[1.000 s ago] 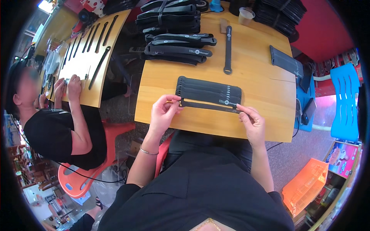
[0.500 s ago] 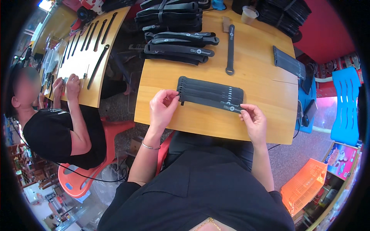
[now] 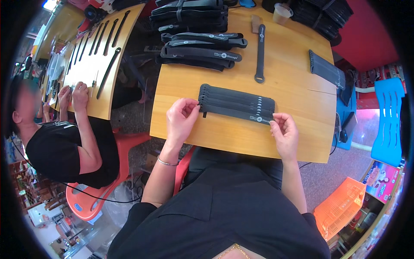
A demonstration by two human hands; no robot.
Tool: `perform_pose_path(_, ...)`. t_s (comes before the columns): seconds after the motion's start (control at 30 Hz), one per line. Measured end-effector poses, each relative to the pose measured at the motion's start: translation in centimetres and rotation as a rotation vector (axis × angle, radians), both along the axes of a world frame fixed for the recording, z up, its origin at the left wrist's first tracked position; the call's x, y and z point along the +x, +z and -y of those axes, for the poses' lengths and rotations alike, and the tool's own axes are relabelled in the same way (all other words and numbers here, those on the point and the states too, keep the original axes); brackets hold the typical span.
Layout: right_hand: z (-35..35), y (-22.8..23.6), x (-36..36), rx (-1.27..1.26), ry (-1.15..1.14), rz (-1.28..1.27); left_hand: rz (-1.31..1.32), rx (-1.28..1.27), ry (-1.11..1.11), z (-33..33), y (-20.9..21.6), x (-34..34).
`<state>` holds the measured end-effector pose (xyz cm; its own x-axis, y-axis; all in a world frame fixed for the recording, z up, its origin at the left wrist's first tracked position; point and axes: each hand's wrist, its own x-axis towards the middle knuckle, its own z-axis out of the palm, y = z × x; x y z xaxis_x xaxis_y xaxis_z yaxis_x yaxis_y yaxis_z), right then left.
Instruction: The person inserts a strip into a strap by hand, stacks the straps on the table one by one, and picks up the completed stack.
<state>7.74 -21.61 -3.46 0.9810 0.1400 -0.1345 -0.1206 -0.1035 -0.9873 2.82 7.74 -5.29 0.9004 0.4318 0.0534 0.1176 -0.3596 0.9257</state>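
Several black storage straps lie overlapped in a fan-like row (image 3: pixel 237 100) on the wooden table in front of me, their slotted ends at the left. My left hand (image 3: pixel 183 117) is closed in a pinch at the left end of the nearest strap (image 3: pixel 241 115). A short black tab (image 3: pixel 204 115) sticks out below that end. The right end of the same strap is between the thumb and fingers of my right hand (image 3: pixel 284 134). The strap lies stretched along the near side of the row. Its very tips are hidden by my fingers.
Bundled black straps (image 3: pixel 194 19) and a looser pile (image 3: pixel 198 51) stand at the back left. A single strap (image 3: pixel 260 54) lies beyond the row, a small stack (image 3: pixel 326 71) to the right, a cup (image 3: pixel 282 14) farther back. A co-worker (image 3: pixel 64 142) sits at another table on the left.
The nearest strap has shifted up against the row, and its right end now lines up more closely with the others. Both hands keep their pinch. The view has shifted slightly.
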Motion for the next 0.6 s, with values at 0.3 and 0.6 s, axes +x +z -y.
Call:
perform_pose_path(0.3, 0.02, -0.24, 0.23, -0.02, -0.012, 0.005, -0.025, 0.005, -0.001, 0.15, 0.22, 0.07)
perform_pose_path(0.6, -0.09, -0.32, 0.34, -0.04, -0.018, 0.005, -0.033, 0.031, -0.005, 0.08, 0.2, 0.13)
